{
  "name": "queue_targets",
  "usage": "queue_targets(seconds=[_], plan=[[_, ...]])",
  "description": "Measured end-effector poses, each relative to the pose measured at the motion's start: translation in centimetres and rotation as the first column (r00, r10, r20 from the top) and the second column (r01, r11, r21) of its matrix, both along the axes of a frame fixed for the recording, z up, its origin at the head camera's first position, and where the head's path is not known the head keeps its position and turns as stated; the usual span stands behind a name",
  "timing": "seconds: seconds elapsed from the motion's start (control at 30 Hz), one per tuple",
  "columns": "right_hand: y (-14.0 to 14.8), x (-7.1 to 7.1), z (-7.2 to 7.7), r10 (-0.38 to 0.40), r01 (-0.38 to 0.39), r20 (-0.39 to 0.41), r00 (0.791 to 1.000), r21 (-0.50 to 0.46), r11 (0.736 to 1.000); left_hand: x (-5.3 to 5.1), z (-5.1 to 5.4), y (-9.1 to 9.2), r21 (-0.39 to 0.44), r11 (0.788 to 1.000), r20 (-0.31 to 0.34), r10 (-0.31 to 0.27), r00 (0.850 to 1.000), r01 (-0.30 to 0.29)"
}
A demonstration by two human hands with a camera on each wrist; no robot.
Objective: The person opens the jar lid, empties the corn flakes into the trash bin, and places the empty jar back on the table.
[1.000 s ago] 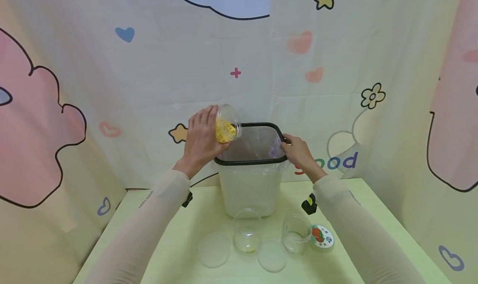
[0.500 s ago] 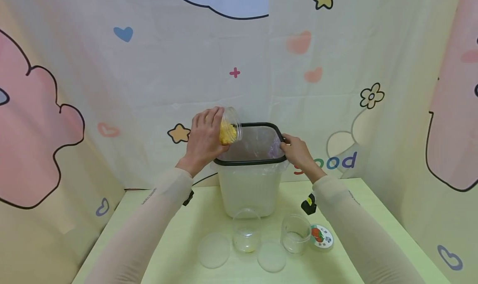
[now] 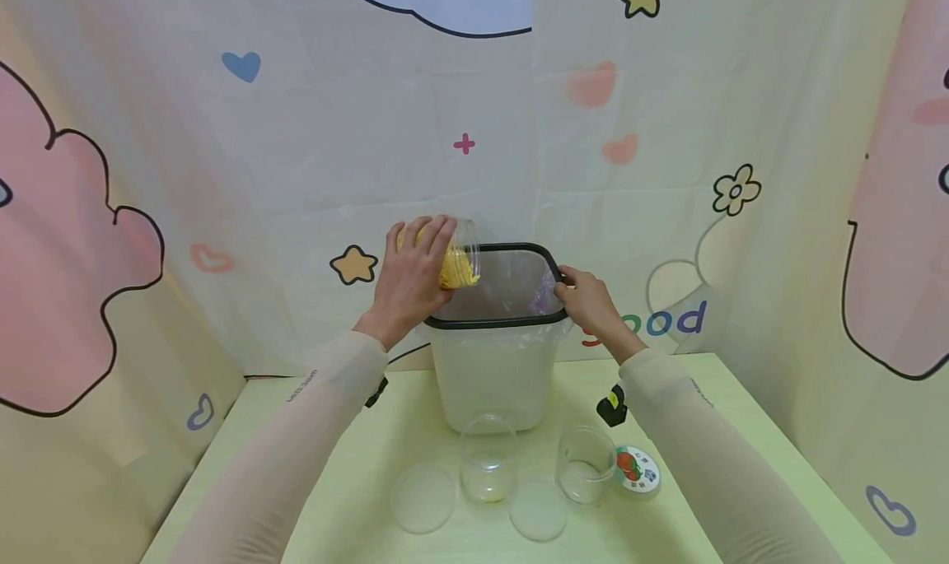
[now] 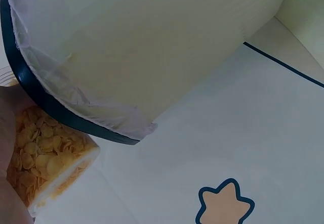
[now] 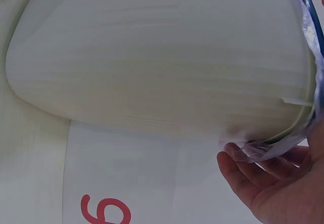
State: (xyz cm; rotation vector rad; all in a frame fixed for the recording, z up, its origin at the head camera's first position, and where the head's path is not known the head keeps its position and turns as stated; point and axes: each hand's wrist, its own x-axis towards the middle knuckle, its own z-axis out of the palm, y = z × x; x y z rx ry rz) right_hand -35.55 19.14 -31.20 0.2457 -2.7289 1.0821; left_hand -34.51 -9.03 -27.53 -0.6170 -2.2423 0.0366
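Observation:
My left hand (image 3: 410,282) grips a clear plastic jar (image 3: 467,236) of yellow flakes (image 4: 48,153). The jar lies on its side, its mouth pointing right over the opening of a white trash bin (image 3: 495,375). Flakes lie close to the jar's mouth; whether any are falling I cannot tell. My right hand (image 3: 591,304) holds the bin's black rim (image 3: 497,323) at the right side, thumb on top. In the right wrist view its fingers (image 5: 234,171) curl under the rim against the thin plastic liner (image 5: 273,150). The bin's bottom is hidden.
Before the bin stand two clear jars, one (image 3: 488,469) with yellow bits at its bottom, the other (image 3: 587,465) further right. Two translucent lids, left (image 3: 423,498) and middle (image 3: 538,510), lie on the table (image 3: 348,465) beside a printed lid (image 3: 638,470). A patterned curtain hangs behind.
My left hand has shifted slightly right and down and tipped the jar further, and the flakes have slid toward its mouth. The right hand keeps its place on the rim.

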Motion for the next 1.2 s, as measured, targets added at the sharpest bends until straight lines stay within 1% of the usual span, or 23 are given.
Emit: queue_targets(seconds=[0.33,0.6,0.87,1.03,1.2], plan=[[0.00,-0.04,0.09,-0.003,0.003,0.000,1.000,0.012,1.000,-0.27,-0.22,0.14,-0.014,1.000,0.000,0.004,1.000,-0.004],[-0.03,-0.10,0.03,-0.006,0.006,0.005,1.000,0.013,1.000,-0.47,-0.30,0.13,-0.039,0.999,0.012,0.015,1.000,-0.014],[0.03,-0.25,-0.16,-0.006,0.006,0.001,1.000,0.014,1.000,-0.62,-0.38,0.22,-0.065,0.998,-0.009,0.010,1.000,-0.011],[0.09,-0.35,-0.17,-0.006,0.006,-0.012,1.000,0.023,1.000,-0.56,-0.24,0.38,-0.087,0.996,-0.027,0.019,0.999,-0.021],[0.12,-0.46,-0.17,-0.004,0.005,-0.018,1.000,0.032,0.999,-0.48,-0.05,0.47,-0.095,0.995,-0.030,0.026,0.999,-0.029]])
